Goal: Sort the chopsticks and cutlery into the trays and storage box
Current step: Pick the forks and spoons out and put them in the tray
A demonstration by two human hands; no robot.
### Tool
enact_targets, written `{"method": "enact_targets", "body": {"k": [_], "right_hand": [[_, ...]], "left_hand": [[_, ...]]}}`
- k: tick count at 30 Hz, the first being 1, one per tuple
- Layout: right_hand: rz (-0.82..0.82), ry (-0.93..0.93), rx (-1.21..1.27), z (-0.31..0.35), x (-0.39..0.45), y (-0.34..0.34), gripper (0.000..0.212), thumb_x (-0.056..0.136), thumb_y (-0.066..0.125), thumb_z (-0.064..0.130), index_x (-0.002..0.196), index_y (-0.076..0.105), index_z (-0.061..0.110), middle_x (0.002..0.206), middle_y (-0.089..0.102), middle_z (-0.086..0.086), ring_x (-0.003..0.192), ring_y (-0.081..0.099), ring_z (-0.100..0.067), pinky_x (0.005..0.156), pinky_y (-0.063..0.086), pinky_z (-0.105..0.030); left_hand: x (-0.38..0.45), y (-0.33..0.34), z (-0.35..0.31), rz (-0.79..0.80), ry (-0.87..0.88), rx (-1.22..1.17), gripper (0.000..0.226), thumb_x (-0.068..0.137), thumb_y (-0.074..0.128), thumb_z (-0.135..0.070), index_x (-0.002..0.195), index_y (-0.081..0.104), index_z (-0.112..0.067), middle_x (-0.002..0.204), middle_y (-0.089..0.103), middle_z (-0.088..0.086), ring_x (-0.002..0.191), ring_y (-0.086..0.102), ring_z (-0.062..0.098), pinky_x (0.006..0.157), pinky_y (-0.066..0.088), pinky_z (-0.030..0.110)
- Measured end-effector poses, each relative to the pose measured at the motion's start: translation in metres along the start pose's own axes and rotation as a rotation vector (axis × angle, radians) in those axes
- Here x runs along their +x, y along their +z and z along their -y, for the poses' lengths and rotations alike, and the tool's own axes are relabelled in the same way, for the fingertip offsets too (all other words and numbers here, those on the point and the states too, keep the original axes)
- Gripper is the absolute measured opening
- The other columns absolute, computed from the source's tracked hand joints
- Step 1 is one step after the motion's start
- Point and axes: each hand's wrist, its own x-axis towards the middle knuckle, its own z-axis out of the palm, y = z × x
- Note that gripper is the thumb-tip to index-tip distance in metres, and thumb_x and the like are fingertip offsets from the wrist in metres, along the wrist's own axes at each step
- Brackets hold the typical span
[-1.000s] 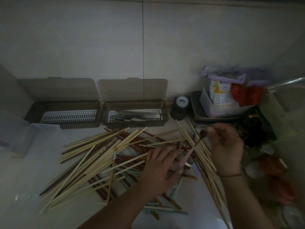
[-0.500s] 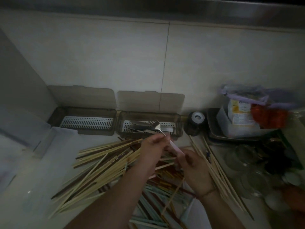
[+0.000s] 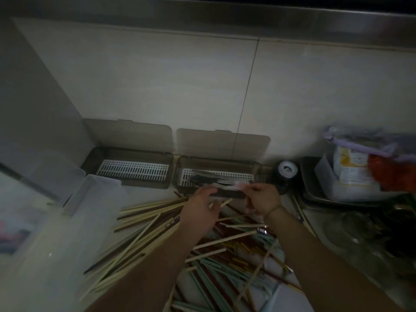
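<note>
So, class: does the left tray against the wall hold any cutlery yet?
No, the left tray shows only its bare white grate.

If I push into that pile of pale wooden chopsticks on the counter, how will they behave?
The pale wooden chopsticks look thin and straight, so probably stiff and light. They lie loosely crisscrossed over darker ones on a smooth counter, so a push would likely scatter or slide them rather than move the pile together. Some could roll.
</note>
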Motion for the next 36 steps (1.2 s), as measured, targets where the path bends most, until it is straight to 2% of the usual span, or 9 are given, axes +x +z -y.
{"method": "enact_targets", "body": {"k": [2, 5, 7, 11, 15, 21, 26, 32, 36], "right_hand": [[-0.029, -0.019, -0.067, -0.003, 0.006, 0.0, 0.023, 0.09, 0.066, 0.027, 0.074, 0.068, 0.01, 0.054, 0.059, -0.01, 0.04, 0.051, -0.016, 0.036, 0.039, -0.019], [-0.081, -0.171, -0.252, -0.011, 0.013, -0.006, 0.022, 0.093, 0.059, 0.033, 0.076, 0.068, 0.022, 0.063, 0.066, -0.007, 0.06, 0.062, -0.022, 0.059, 0.052, -0.033], [-0.091, -0.238, -0.309, -0.02, 0.005, -0.02, 0.012, 0.093, 0.059, 0.035, 0.086, 0.066, 0.028, 0.068, 0.068, -0.003, 0.065, 0.064, -0.018, 0.062, 0.052, -0.031], [-0.256, -0.208, -0.152, -0.061, -0.042, -0.066, 0.01, 0.091, 0.063, 0.016, 0.099, 0.067, 0.015, 0.075, 0.069, -0.002, 0.067, 0.064, -0.015, 0.067, 0.051, -0.03], [-0.452, -0.104, -0.399, -0.125, -0.1, -0.103, 0.007, 0.087, 0.066, 0.013, 0.093, 0.07, 0.014, 0.076, 0.067, -0.004, 0.08, 0.066, -0.026, 0.067, 0.04, -0.029], [-0.435, -0.236, -0.897, -0.179, -0.147, -0.108, 0.034, 0.078, 0.045, 0.039, 0.082, 0.075, 0.024, 0.084, 0.067, -0.005, 0.076, 0.064, -0.032, 0.061, 0.053, -0.038], [-0.419, -0.249, -0.905, -0.176, -0.142, -0.098, 0.032, 0.08, 0.045, 0.043, 0.081, 0.073, 0.025, 0.08, 0.064, 0.0, 0.072, 0.064, -0.03, 0.054, 0.05, -0.033], [-0.434, 0.021, -0.794, -0.147, -0.115, -0.073, 0.039, 0.081, 0.053, 0.061, 0.1, 0.06, 0.027, 0.094, 0.069, 0.001, 0.087, 0.067, -0.024, 0.064, 0.047, -0.026], [-0.458, 0.066, -0.809, -0.15, -0.105, -0.065, 0.038, 0.082, 0.056, 0.047, 0.116, 0.05, 0.031, 0.107, 0.066, 0.001, 0.093, 0.066, -0.024, 0.072, 0.051, -0.03]], "left_hand": [[0.0, -0.001, 0.002, -0.001, 0.024, 0.019, 0.031, 0.091, 0.063, -0.026, 0.122, 0.064, -0.021, 0.136, 0.056, -0.007, 0.12, 0.056, 0.013, 0.099, 0.048, 0.03], [0.001, -0.003, 0.002, 0.023, 0.006, 0.039, 0.034, 0.092, 0.061, -0.031, 0.126, 0.061, -0.027, 0.138, 0.053, -0.011, 0.119, 0.057, 0.012, 0.097, 0.049, 0.032], [0.0, -0.002, 0.002, 0.021, 0.017, 0.051, 0.035, 0.092, 0.061, -0.031, 0.127, 0.06, -0.027, 0.141, 0.051, -0.011, 0.119, 0.057, 0.012, 0.096, 0.05, 0.031], [-0.014, 0.009, -0.001, -0.009, 0.086, 0.179, 0.038, 0.088, 0.061, -0.03, 0.126, 0.06, -0.025, 0.148, 0.042, -0.009, 0.118, 0.058, 0.02, 0.095, 0.05, 0.037], [-0.04, 0.035, -0.007, -0.105, 0.377, 0.417, 0.044, 0.08, 0.058, -0.033, 0.124, 0.058, -0.026, 0.147, 0.039, 0.005, 0.134, 0.034, 0.037, 0.107, 0.032, 0.061], [-0.084, 0.082, -0.034, 0.323, 0.908, 0.512, 0.045, 0.086, 0.052, -0.038, 0.129, 0.049, -0.028, 0.145, 0.04, -0.001, 0.135, 0.033, 0.03, 0.113, 0.024, 0.059], [-0.105, 0.096, -0.03, 0.484, 0.858, 0.612, 0.047, 0.089, 0.05, -0.048, 0.13, 0.054, -0.025, 0.148, 0.034, -0.001, 0.143, 0.017, 0.029, 0.115, 0.001, 0.066], [-0.12, 0.094, -0.03, 0.475, 0.805, 0.607, 0.041, 0.09, 0.049, -0.043, 0.126, 0.057, -0.025, 0.15, 0.032, 0.002, 0.142, 0.007, 0.03, 0.114, -0.001, 0.066], [-0.123, 0.091, -0.027, 0.463, 0.814, 0.645, 0.037, 0.087, 0.049, -0.045, 0.117, 0.06, -0.028, 0.142, 0.039, 0.0, 0.141, 0.019, 0.03, 0.112, 0.004, 0.07]]}}
